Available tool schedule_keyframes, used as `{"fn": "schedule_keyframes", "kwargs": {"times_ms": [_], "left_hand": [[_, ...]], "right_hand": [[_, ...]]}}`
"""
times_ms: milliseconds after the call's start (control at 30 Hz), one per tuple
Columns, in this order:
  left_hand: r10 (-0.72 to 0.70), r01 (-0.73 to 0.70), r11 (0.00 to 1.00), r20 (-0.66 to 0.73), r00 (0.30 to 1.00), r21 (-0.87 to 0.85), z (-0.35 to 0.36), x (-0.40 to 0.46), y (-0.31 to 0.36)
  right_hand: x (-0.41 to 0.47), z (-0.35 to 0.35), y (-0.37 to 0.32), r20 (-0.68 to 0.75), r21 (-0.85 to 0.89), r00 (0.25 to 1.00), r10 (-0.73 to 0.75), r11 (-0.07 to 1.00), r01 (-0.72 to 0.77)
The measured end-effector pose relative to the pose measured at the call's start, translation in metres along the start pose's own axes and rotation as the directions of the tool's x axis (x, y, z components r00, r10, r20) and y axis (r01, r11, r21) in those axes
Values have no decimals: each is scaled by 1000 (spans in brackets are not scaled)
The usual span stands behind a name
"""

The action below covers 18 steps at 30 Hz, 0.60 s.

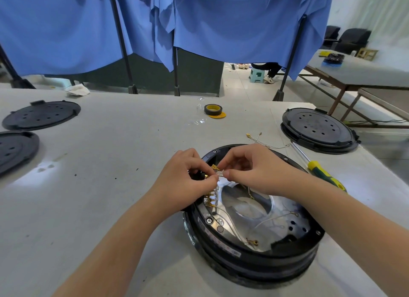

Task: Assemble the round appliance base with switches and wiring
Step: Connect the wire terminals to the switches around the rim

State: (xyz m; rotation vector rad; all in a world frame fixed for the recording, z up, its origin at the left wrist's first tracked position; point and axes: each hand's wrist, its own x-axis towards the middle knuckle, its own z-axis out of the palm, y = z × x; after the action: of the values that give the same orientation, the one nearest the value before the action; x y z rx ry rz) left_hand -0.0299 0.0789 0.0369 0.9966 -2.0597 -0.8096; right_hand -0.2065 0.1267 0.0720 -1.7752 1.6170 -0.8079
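The left hand (186,177) and right hand (250,172) meet over the far-left rim of the base (254,252), which lies open side up on the table (110,186) straight before the person. The left fingers (208,179) are curled and pinch a small black switch (197,175) with brass terminals (210,199) showing just below them. The right fingers (228,175) are curled too, thumb and forefinger pinching a brass connector (215,168) with a clear sleeve, held right against the left fingertips. Whether the connector is already on the switch cannot be told.

Below the fingers, inside the base, a shiny metal plate (241,221) carries thin white wires (274,219) ending in ring lugs (255,242).

Just right of the right hand, a screwdriver (318,170) with a yellow and green handle lies on the table, its shaft pointing away. Beyond the right fingers, loose wires (263,143) with brass ends lie on the table close to the base's far rim. Further right and beyond sits a black round cover (318,128) with holes. Far to the left of the fingers, two more black covers (42,114) (15,148) lie flat, well apart from the base. Straight beyond the hands, a roll of dark tape (213,109) sits on a yellow disc (218,115), with clear film (200,119) beside it. A blue curtain (199,20) hangs behind the table.
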Motion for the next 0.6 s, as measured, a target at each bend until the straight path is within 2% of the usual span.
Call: {"fn": "schedule_keyframes", "kwargs": {"times_ms": [133, 400, 600], "left_hand": [[-5, 5, 1000, -9, 1000, -5, 1, 0, 0], [-15, 14, 1000, -25, 1000, -8, 2, 1, 0], [-2, 2, 1000, -20, 1000, -5, 2, 2, 2]], "right_hand": [[3, -2, 0, 6, 0, 1000, 7, 1000, -7], [0, 1, 2, 29, 115, 999, 47, 992, -50], [0, 0, 1, 12, 95, 998, 70, 993, -70]]}}
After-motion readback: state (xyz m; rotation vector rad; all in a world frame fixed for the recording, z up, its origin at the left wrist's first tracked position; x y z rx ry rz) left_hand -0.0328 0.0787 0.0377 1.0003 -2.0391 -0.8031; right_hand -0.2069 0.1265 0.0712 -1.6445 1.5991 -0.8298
